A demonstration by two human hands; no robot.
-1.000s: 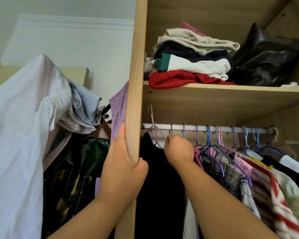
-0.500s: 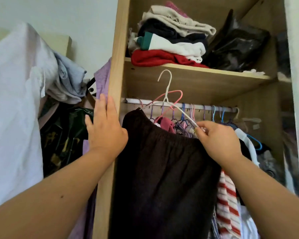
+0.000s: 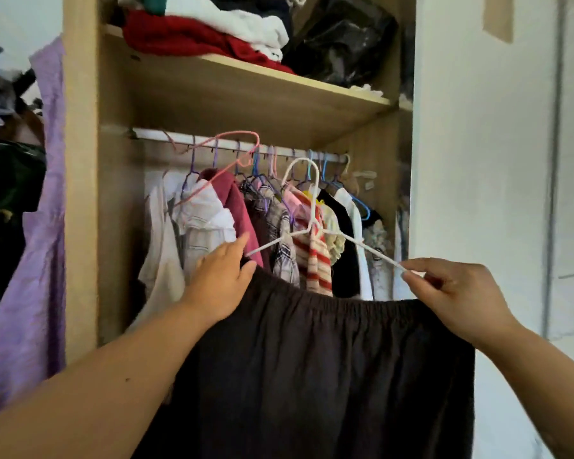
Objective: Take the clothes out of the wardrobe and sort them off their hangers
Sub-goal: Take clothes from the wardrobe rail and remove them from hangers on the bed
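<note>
A dark brown garment with a gathered elastic waistband hangs on a white wire hanger, held out in front of the open wardrobe. My right hand pinches the hanger's right end. With straight fingers, my left hand touches the waistband's left corner by the hanger's left end. Behind them, several shirts, among them a red-striped one, hang on coloured hangers from the white rail. A pink hanger sits tilted near the rail.
The wooden shelf above the rail carries folded clothes and a black plastic bag. A purple garment hangs outside the wardrobe's left panel. A white wall stands close on the right.
My right hand has lifted the hanger with the dark garment off the rail and drawn it out to the right. My left hand left the wardrobe panel and came to the waistband.
</note>
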